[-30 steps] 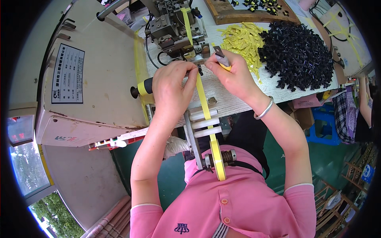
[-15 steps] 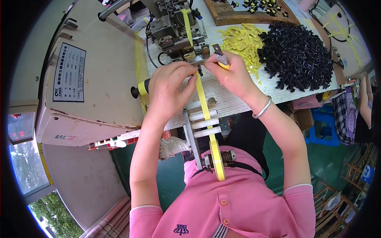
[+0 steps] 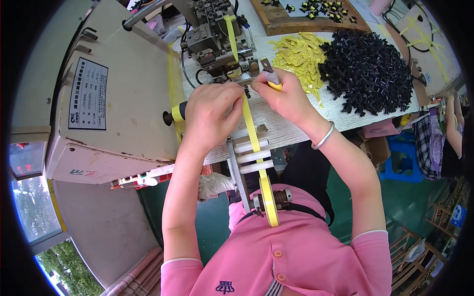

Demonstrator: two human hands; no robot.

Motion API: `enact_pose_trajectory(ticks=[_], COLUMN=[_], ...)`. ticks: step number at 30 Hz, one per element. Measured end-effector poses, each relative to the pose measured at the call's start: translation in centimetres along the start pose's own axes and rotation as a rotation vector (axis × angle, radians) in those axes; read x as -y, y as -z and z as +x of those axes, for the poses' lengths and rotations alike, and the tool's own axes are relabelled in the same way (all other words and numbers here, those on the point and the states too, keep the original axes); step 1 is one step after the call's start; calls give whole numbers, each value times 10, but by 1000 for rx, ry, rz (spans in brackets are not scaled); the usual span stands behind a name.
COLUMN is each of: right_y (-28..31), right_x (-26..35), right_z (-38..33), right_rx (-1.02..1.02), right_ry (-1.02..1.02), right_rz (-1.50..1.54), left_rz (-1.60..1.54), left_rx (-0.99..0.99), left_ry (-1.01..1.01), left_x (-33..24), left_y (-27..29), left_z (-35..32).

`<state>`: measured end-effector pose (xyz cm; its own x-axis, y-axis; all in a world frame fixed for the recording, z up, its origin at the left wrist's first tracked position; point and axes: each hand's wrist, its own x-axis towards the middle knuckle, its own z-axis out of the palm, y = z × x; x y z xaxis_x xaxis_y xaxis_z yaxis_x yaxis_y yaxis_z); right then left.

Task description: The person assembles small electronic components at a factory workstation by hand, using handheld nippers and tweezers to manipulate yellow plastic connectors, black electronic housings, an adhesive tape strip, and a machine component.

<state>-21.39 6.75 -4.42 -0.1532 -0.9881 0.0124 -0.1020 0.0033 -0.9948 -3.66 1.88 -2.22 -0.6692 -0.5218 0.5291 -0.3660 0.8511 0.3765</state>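
Observation:
My right hand [image 3: 286, 97] is closed on a cutter blade [image 3: 270, 74], its grip wrapped in clear and yellow material and its grey end pointing up. Its thumb and fingertips meet at the front of the metal machine [image 3: 217, 49]. Close on the left, my left hand [image 3: 212, 111] has its fingers curled together beside a yellow tape [image 3: 250, 118]; whatever they pinch is hidden. A short row of small black parts [image 3: 247, 92] lies between the hands. The tape runs over white rollers [image 3: 254, 157] to a reel [image 3: 269, 204] near my waist.
Yellow strips [image 3: 298, 56] and a heap of small black pieces [image 3: 365, 71] lie on the right of the table. Behind them stands a wooden tray [image 3: 296, 27] with yellow-and-black parts. A beige cabinet [image 3: 123, 108] borders the left. Another person's arm [image 3: 453, 126] shows far right.
Both hands stay at the machine front. The right hand and blade have shifted slightly left and down; the left thumb and fingers have moved a little. The whole view has shifted slightly.

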Motion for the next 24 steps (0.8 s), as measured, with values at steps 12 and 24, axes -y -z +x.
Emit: enact_pose_trajectory(ticks=[12, 24], right_y=[3, -2], right_x=[2, -4], right_z=[-2, 4], right_rx=[36, -78], right_ry=[10, 206], right_rz=[-26, -130], left_rz=[26, 25], left_rx=[21, 18], left_ry=[-15, -8], left_x=[-1, -2], left_y=[0, 0], left_z=[1, 2])
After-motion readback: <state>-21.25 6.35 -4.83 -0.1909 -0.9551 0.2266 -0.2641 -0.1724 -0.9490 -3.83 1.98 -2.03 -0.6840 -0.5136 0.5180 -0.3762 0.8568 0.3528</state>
